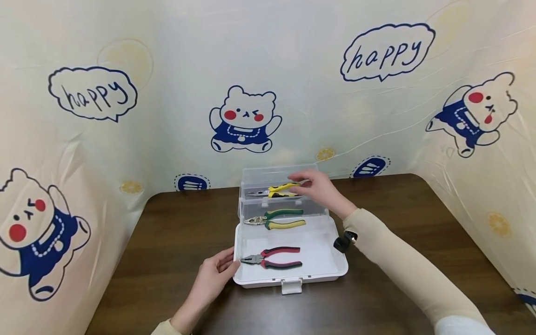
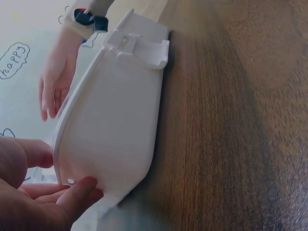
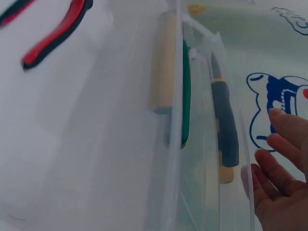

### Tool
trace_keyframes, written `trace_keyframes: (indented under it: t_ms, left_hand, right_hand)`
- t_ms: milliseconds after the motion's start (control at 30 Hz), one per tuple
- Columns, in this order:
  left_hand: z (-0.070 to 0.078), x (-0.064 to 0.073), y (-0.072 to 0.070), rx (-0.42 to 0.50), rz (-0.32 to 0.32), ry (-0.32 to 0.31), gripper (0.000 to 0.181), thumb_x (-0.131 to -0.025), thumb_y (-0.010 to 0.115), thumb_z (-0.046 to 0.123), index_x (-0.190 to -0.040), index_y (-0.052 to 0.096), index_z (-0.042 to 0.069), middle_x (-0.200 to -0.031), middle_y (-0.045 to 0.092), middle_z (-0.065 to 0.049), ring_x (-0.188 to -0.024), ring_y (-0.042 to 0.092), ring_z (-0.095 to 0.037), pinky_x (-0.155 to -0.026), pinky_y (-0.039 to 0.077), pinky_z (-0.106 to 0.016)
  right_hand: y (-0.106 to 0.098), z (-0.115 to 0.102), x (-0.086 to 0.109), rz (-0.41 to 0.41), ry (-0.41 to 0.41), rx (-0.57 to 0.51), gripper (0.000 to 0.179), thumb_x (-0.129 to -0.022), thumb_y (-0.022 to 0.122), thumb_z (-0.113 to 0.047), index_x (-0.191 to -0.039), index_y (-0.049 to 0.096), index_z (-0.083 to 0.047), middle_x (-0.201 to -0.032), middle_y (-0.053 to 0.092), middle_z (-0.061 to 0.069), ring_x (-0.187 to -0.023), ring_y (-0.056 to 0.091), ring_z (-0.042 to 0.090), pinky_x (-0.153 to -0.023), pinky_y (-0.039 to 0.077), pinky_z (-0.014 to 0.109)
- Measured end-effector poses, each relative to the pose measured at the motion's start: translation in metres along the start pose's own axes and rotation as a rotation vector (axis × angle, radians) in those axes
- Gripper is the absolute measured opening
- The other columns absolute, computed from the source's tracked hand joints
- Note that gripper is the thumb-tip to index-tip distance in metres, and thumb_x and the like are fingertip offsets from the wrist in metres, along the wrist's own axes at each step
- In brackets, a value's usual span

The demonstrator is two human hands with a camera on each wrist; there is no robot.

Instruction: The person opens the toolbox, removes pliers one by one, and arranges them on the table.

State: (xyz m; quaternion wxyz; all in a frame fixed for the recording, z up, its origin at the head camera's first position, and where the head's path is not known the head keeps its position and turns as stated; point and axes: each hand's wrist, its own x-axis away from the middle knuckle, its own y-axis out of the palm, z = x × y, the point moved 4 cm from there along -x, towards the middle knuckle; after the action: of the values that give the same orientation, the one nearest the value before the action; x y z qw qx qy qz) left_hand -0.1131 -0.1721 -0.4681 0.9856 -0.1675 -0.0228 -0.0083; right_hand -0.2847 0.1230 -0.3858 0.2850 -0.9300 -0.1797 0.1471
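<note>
A white toolbox (image 1: 322,260) stands with its two clear trays raised behind its base. My left hand (image 1: 213,277) grips its left side near the front corner, fingertips (image 2: 86,185) on the outer wall. Red-and-black pliers (image 1: 282,251) lie in the base. The lower tray (image 1: 316,214) holds green-and-yellow pliers (image 1: 284,213). Yellow-and-black long-nose pliers (image 1: 274,191) lie in the top tray. My right hand (image 1: 318,188) hovers by their handle ends, fingers apart with nothing between them; in the right wrist view the fingertips (image 3: 276,113) are just outside the tray wall.
The box rests on a dark wooden table (image 1: 167,237). A white latch (image 1: 291,286) hangs down at its front. Behind the table hangs a pale curtain (image 1: 176,116) printed with bears. A small black camera (image 1: 344,243) sits at my right wrist, beside the box's right edge.
</note>
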Motion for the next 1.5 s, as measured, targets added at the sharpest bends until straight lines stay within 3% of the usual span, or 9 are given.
trace_keyframes:
  t_ms: [267, 633, 833, 1033, 1233, 1367, 1500]
  left_hand:
    - [-0.004, 0.005, 0.003, 0.032, 0.0, 0.0, 0.04, -0.096, 0.072, 0.0, -0.132, 0.063, -0.014, -0.125, 0.07, -0.027, -0.112, 0.071, -0.035, -0.086, 0.059, -0.027]
    - [-0.005, 0.007, 0.006, 0.046, 0.01, -0.017, 0.04, -0.094, 0.072, -0.002, -0.132, 0.064, -0.012, -0.126, 0.07, -0.027, -0.112, 0.072, -0.035, -0.087, 0.058, -0.026]
    - [-0.004, 0.007, 0.006, 0.048, 0.003, -0.009, 0.04, -0.094, 0.072, -0.002, -0.132, 0.063, -0.013, -0.126, 0.069, -0.029, -0.112, 0.071, -0.037, -0.087, 0.059, -0.027]
    - [-0.003, 0.005, 0.006, 0.02, 0.006, -0.019, 0.039, -0.095, 0.073, 0.0, -0.132, 0.065, -0.011, -0.126, 0.07, -0.026, -0.111, 0.072, -0.033, -0.088, 0.059, -0.027]
    - [-0.001, 0.003, 0.007, 0.003, -0.002, -0.014, 0.041, -0.095, 0.073, 0.002, -0.132, 0.064, -0.013, -0.125, 0.07, -0.028, -0.11, 0.072, -0.033, -0.087, 0.06, -0.029]
    - [0.0, 0.002, 0.006, 0.009, -0.006, -0.012, 0.042, -0.095, 0.073, 0.002, -0.133, 0.062, -0.014, -0.125, 0.069, -0.029, -0.111, 0.072, -0.034, -0.087, 0.06, -0.032]
    - [0.0, 0.001, 0.005, 0.003, -0.009, -0.015, 0.041, -0.096, 0.072, 0.001, -0.133, 0.062, -0.014, -0.125, 0.07, -0.028, -0.111, 0.072, -0.034, -0.087, 0.06, -0.033]
  right_hand:
    - [0.02, -0.003, -0.022, -0.086, -0.059, 0.204, 0.034, -0.096, 0.077, -0.025, -0.128, 0.075, -0.011, -0.125, 0.072, 0.006, -0.115, 0.06, 0.026, -0.095, 0.053, 0.044]
    - [0.031, -0.016, -0.037, -0.189, -0.016, 0.418, 0.035, -0.092, 0.082, -0.033, -0.123, 0.079, -0.018, -0.111, 0.066, 0.003, -0.102, 0.052, 0.021, -0.087, 0.045, 0.037]
    - [0.03, -0.028, -0.044, -0.245, -0.102, 0.522, 0.031, -0.091, 0.083, -0.032, -0.116, 0.082, -0.014, -0.1, 0.066, 0.001, -0.092, 0.047, 0.021, -0.08, 0.04, 0.033]
    - [0.026, -0.03, -0.045, -0.229, -0.137, 0.542, 0.035, -0.09, 0.084, -0.033, -0.119, 0.08, -0.013, -0.106, 0.058, 0.002, -0.097, 0.046, 0.022, -0.083, 0.039, 0.034]
    - [0.021, -0.032, -0.041, -0.18, -0.185, 0.573, 0.038, -0.091, 0.083, -0.034, -0.123, 0.079, -0.014, -0.114, 0.062, 0.003, -0.105, 0.052, 0.023, -0.092, 0.046, 0.038]
    - [0.015, -0.034, -0.041, -0.149, -0.203, 0.506, 0.037, -0.092, 0.083, -0.028, -0.123, 0.078, -0.009, -0.109, 0.066, 0.006, -0.1, 0.057, 0.023, -0.086, 0.05, 0.036]
    - [0.008, -0.031, -0.04, -0.126, -0.208, 0.397, 0.033, -0.092, 0.082, -0.026, -0.12, 0.079, -0.008, -0.101, 0.063, 0.011, -0.09, 0.053, 0.022, -0.076, 0.044, 0.032]
